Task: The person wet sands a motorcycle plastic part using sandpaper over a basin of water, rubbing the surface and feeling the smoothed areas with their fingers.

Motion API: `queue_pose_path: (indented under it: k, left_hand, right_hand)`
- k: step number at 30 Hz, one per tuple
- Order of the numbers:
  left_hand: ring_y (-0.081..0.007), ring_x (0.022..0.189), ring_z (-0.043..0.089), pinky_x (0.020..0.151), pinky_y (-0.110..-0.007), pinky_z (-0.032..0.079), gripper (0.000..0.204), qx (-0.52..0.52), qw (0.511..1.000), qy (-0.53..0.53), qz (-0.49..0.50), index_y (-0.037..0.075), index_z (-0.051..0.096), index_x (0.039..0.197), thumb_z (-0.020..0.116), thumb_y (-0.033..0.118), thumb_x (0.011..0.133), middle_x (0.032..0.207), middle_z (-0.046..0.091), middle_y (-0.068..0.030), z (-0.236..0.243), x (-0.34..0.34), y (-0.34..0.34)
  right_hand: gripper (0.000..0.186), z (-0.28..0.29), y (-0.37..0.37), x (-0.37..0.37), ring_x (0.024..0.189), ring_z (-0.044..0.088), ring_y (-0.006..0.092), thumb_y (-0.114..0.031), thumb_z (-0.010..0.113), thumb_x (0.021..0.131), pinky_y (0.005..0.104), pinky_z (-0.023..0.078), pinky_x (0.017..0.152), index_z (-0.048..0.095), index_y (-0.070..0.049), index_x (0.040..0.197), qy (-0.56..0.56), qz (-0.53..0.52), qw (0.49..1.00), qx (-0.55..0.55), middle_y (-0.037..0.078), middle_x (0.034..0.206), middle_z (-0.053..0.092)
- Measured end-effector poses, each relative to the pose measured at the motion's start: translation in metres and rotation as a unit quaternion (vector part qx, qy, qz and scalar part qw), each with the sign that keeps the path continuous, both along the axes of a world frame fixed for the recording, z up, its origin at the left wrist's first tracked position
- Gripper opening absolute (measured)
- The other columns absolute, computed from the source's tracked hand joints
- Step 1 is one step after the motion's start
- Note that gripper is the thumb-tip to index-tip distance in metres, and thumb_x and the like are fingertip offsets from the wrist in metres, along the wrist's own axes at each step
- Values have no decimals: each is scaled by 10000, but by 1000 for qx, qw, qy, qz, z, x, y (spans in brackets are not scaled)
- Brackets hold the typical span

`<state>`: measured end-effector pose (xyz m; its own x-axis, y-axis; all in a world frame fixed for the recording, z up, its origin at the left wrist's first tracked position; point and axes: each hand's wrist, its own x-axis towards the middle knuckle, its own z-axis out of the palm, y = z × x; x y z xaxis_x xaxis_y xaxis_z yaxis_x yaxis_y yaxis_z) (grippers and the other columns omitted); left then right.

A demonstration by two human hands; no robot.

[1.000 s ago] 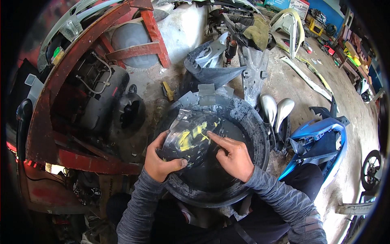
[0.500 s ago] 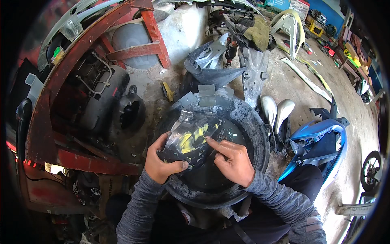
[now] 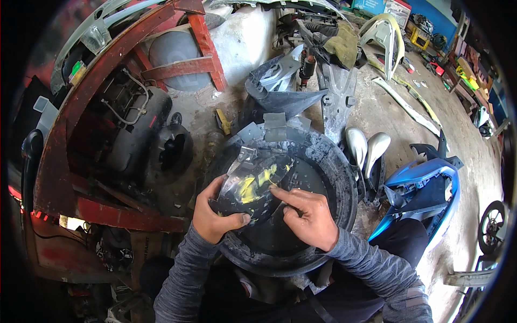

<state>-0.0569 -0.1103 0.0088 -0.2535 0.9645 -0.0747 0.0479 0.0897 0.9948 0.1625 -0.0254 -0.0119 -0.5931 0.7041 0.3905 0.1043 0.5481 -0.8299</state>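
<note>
My left hand (image 3: 218, 218) grips a dark, glossy curved plastic piece (image 3: 247, 185), smeared with yellow patches, its thumb along the lower edge. My right hand (image 3: 308, 219) has its index finger stretched onto the piece beside the yellow smears, the other fingers curled in. The piece is held tilted over a round black basin (image 3: 336, 188) with a dark inside and whitish marks on its rim. Small grey sheets (image 3: 274, 128) lie on the basin's far rim.
A red frame (image 3: 56, 161) with a dark tank (image 3: 129, 156) stands left. Black panels (image 3: 285, 102) lie beyond the basin. Silver mirrors (image 3: 371, 151), a blue fairing (image 3: 441, 183) and white strips (image 3: 409, 105) are on the right; a wheel (image 3: 490, 226) is at the far right.
My right index fingertip has moved slightly down and left across the piece, and the hand has shifted a little with it. My left hand keeps its hold.
</note>
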Motion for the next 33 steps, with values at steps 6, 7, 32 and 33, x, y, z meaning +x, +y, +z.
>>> queue_pose_path:
  k: [6,7,32,33]
  left_hand:
    - [-189,1075,604,974,-316,467,882,7,1000,-5,7,-141,459,1339,839,168,606,1187,622,-158,0,4,0]
    - [-185,1067,607,969,-315,469,858,5,1000,6,16,-136,471,1328,837,166,613,1175,628,-153,3,7,0]
    - [-161,1021,621,935,-304,481,724,44,998,28,20,-68,533,1270,813,133,634,1112,658,-113,0,31,-1]
    - [-163,1024,620,938,-305,480,724,48,998,38,23,-70,533,1269,812,132,632,1112,657,-114,0,31,-1]
  right_hand:
    - [318,10,18,2,685,616,244,17,602,812,318,491,644,687,-2,1118,19,-80,997,-13,146,825,634]
    - [284,10,22,4,718,628,223,0,631,827,304,494,662,687,-4,1106,-1,-107,994,-35,137,852,653]
    - [115,-23,40,-16,621,573,79,22,725,841,217,432,543,613,2,857,179,-77,884,-426,46,740,640]
    - [115,-21,35,-15,621,573,79,22,725,841,217,432,543,613,2,857,179,-76,884,-424,46,740,640]
